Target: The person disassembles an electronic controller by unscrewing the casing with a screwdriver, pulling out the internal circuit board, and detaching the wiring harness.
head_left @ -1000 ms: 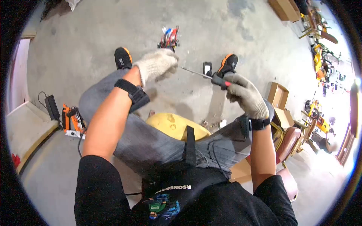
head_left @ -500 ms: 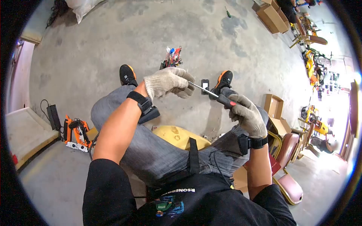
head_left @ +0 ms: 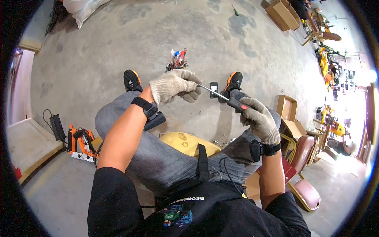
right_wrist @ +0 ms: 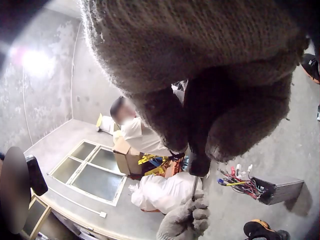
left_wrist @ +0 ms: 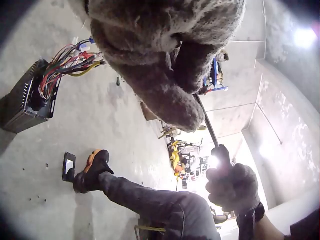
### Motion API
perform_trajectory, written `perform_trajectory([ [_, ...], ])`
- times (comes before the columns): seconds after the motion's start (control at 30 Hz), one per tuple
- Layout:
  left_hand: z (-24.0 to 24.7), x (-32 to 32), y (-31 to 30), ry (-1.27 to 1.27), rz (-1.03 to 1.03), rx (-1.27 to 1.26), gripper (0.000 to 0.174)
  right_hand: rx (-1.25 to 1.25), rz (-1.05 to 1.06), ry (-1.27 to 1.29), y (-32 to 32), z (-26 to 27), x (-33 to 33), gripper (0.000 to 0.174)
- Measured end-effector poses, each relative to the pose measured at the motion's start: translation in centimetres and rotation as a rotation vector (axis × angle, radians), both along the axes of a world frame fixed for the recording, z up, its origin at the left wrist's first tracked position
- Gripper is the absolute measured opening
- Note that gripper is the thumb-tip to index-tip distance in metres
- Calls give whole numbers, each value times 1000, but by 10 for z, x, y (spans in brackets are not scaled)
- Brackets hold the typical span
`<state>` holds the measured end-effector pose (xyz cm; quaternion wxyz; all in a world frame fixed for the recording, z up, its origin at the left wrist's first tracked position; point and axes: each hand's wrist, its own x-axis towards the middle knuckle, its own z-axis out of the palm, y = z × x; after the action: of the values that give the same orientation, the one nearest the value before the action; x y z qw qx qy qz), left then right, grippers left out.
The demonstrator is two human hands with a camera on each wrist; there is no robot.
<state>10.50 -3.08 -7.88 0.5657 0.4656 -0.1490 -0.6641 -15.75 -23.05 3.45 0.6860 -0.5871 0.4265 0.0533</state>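
Observation:
A screwdriver (head_left: 237, 105) with a black-and-red handle and thin metal shaft spans the space between two gloved hands above the floor. My right hand (head_left: 258, 121) grips its handle with curled fingers. The fingers of my left hand (head_left: 175, 86) pinch near the shaft's tip, and the very end is hidden by the glove. In the left wrist view the shaft (left_wrist: 206, 120) runs from the left fingertips down to the right hand. Beyond the hands, a black finned metal box (left_wrist: 25, 97) with many coloured wires (left_wrist: 65, 67) stands on the floor.
A small black device (head_left: 214, 90) lies beside one shoe (head_left: 233, 82). A yellow seat (head_left: 187, 144) is between the legs. An orange-framed item (head_left: 80, 142) stands at left. Cardboard boxes (head_left: 287, 108) and chairs (head_left: 306, 193) are at right; a green screwdriver (head_left: 235, 12) lies far off.
The left hand has come to the screwdriver's tip, where a gap showed a second ago. The head view has shifted and now shows more floor ahead. Over the last half second the hands barely move.

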Motion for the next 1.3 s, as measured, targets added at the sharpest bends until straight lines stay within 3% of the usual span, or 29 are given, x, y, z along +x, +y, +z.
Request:
perform_trajectory([
  [0.63, -15, -4, -1, 112, 58, 8, 23, -142, 66, 38, 7, 3, 2, 46],
  [1.0, 3, -4, -3, -69, -60, 140, 22, -437, 252, 47, 8, 7, 5, 42],
  [1.2, -14, -8, -3, -99, -154, 147, 22, -196, 100, 161, 13, 17, 13, 42],
  [1.3, -13, -12, -4, -171, -202, 148, 22, -235, 121, 134, 15, 11, 9, 42],
])
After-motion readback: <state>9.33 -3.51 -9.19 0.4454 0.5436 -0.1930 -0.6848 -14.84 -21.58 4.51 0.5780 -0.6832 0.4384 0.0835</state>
